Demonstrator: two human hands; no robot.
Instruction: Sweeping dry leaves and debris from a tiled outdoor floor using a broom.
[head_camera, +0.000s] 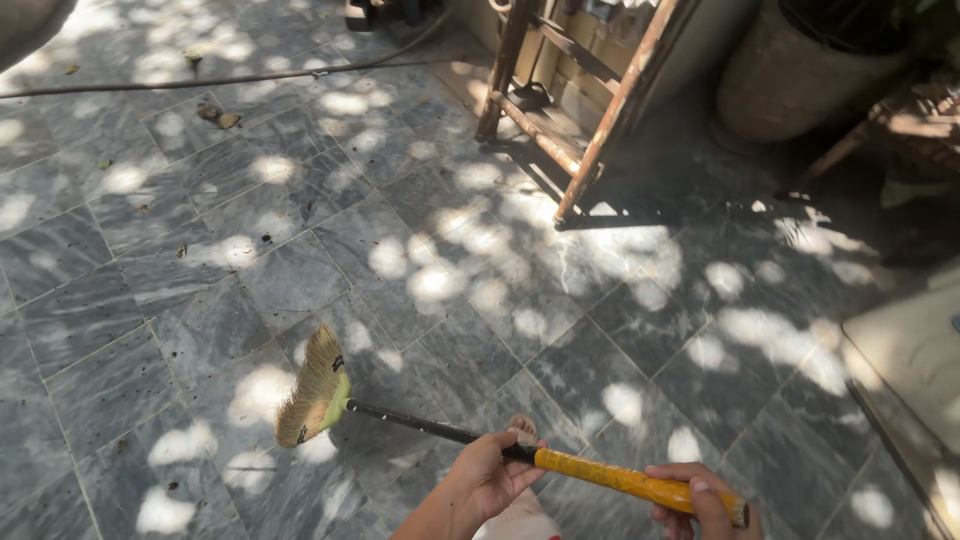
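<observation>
I grip a broom with both hands. My left hand is clenched around the handle where the black shaft meets the yellow grip, and my right hand is closed around the yellow end near the bottom edge of view. The straw head points left and rests on the grey stone floor, in dappled sun. My foot shows just beneath the handle. A wooden ladder leans ahead, a large pot to its right, and a few dry leaves lie well apart.
</observation>
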